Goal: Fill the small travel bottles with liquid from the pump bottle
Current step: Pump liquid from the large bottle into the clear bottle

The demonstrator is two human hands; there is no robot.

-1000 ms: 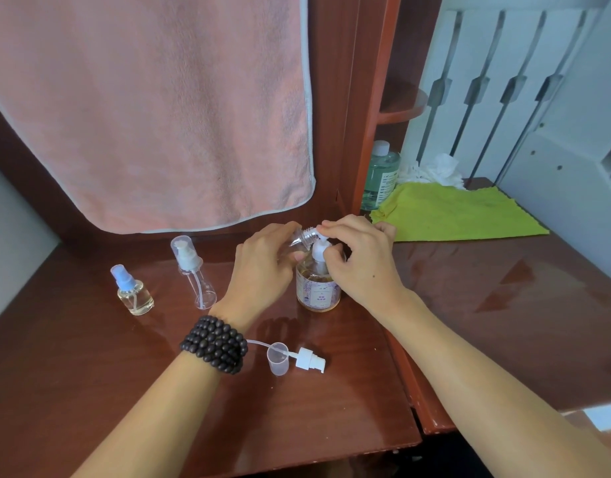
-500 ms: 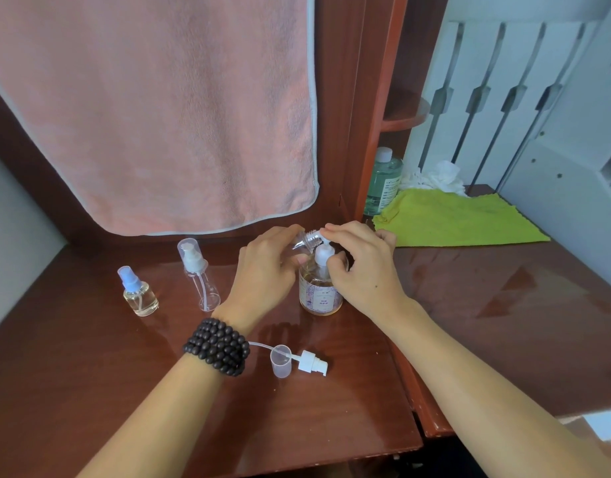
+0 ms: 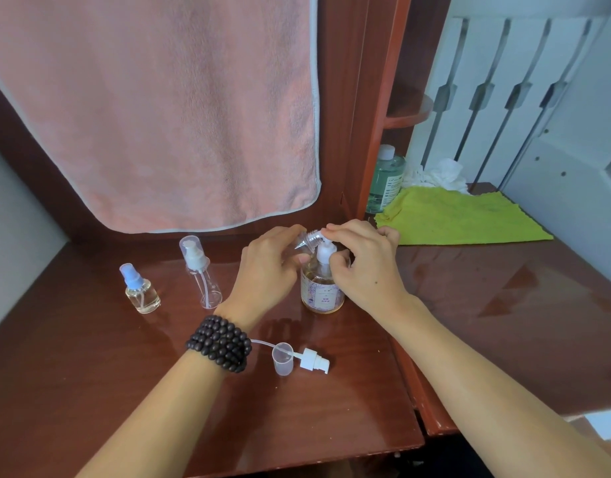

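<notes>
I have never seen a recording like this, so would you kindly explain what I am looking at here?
No machine here: a person wears a camera on the head, looking down at both hands over a wooden desk. The left hand holds a small clear bottle tilted at the pump bottle. The right hand grips the pump. On the desk stand two spray bottles; a loose pump head lies beside a small cup. A pink towel hangs behind.
</notes>
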